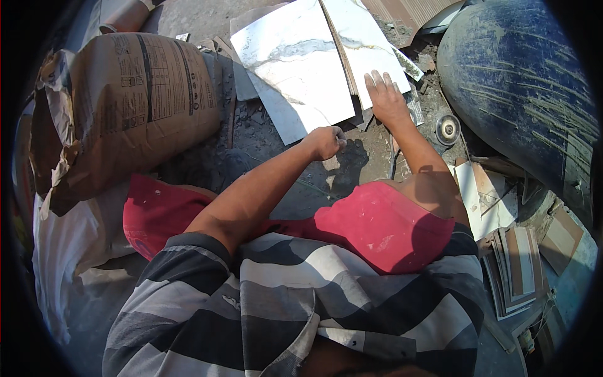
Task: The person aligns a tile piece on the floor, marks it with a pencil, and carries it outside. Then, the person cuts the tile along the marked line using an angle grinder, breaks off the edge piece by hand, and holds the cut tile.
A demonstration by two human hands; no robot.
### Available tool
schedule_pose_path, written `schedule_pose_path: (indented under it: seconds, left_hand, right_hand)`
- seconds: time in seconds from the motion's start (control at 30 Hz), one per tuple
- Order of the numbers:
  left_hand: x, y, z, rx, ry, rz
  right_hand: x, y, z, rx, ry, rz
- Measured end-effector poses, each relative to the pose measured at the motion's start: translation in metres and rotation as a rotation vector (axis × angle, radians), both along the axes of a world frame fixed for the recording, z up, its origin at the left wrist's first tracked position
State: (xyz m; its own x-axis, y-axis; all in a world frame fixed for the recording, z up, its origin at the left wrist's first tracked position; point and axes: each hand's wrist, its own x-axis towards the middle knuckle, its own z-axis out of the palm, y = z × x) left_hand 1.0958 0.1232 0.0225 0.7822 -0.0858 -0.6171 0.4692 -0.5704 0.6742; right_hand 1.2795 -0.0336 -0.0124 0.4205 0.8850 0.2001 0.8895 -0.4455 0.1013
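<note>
Two white marble-patterned tiles lie side by side on the dusty ground in front of me, a narrow brown gap running between them. Flat on the lower end of the right tile [363, 47] rests my right hand [387, 100], its fingers stretched out. My left hand [326, 143] is curled closed just below the near corner of the left tile [292, 78]. Whatever its fingers hold, if anything, is hidden. Right of my right forearm sits an angle grinder [448, 130] with a round disc.
A large brown paper sack [144, 94] lies at the left, above a white sack [69, 264]. A scratched blue drum [515, 81] takes up the far right. Stacked cut tile pieces [518, 270] and a white offcut [468, 195] lie at the lower right, with rubble around.
</note>
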Motion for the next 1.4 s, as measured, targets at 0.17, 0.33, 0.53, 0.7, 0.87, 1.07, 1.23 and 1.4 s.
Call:
schedule_pose_path:
  seconds: [0.17,0.33,0.53,0.7,0.87,1.07,1.23,1.4]
  left_hand:
    - [0.017,0.001,0.011,-0.059,-0.097,0.126]
    - [0.068,0.001,0.047,-0.357,-0.254,0.619]
    - [0.108,0.020,0.114,-0.851,-0.268,0.811]
    - [0.117,0.021,0.143,-0.881,-0.350,0.781]
    - [0.123,0.012,0.147,-0.833,-0.413,0.772]
    - [0.121,0.001,0.143,-0.735,-0.458,0.787]
    - [0.121,-0.002,0.139,-0.678,-0.458,0.773]
    - [0.121,-0.004,0.136,-0.652,-0.475,0.756]
  right_hand:
    - [0.015,-0.010,0.065,-0.018,0.407,-0.208]
    - [0.036,0.014,0.135,0.376,0.526,-0.066]
    - [0.051,0.072,0.186,0.342,0.501,-0.163]
    - [0.063,0.118,0.219,0.336,0.583,-0.336]
    - [0.058,0.132,0.242,0.356,0.731,-0.542]
    - [0.064,0.132,0.226,0.468,0.635,-0.453]
    - [0.062,0.127,0.222,0.433,0.705,-0.495]
    - [0.057,0.126,0.227,0.433,0.731,-0.485]
